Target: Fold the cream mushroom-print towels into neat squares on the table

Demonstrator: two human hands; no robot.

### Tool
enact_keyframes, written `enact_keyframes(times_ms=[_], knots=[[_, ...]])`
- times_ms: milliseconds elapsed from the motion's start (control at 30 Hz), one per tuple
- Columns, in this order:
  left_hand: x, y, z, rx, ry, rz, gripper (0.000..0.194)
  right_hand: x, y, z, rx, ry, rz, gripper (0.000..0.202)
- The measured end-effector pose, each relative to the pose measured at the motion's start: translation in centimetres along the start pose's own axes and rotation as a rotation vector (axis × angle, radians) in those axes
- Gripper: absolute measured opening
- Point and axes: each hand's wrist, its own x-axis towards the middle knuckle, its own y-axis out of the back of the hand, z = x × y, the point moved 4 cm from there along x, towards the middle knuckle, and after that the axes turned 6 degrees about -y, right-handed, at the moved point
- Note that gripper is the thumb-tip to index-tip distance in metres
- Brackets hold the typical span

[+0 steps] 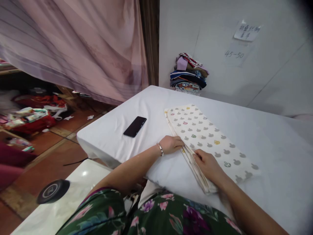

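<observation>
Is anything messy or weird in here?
Yes, a little: two white scraps lie loose on the reddish floor, near the crammed red container, like dropped litter; I can't tell what they are. The patterned cloth shows no spill or tear.

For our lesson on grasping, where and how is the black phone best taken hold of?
Probably by its two long edges near the middle, coming down from above with the left hand, the nearer one: the black phone is slim, oblong and lies flat on the white surface, with nothing over it. It must first release the patterned cloth.
</observation>
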Motion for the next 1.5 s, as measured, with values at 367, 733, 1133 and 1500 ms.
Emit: enact_keyframes(times_ms=[367,733,1133,1500], knots=[[0.1,0.6,0.5,-0.072,-0.045,0.086,0.025,-1.0,-0.2,-2.0,-0.274,0.002,-0.03,0.02],[0.2,0.9,0.9,-0.117,-0.012,0.074,0.02,-0.1,0.4,0.1,0.107,-0.007,0.002,0.022],[0.4,0.1,2.8,0.087,-0.121,-0.077,0.025,0.0,0.3,0.3,0.148,-0.009,-0.008,0.021],[0.1,0.7,3.0,0.121,-0.222,-0.032,0.019,-1.3,-0.5,-2.1,-0.314,0.02,-0.045,0.02]])
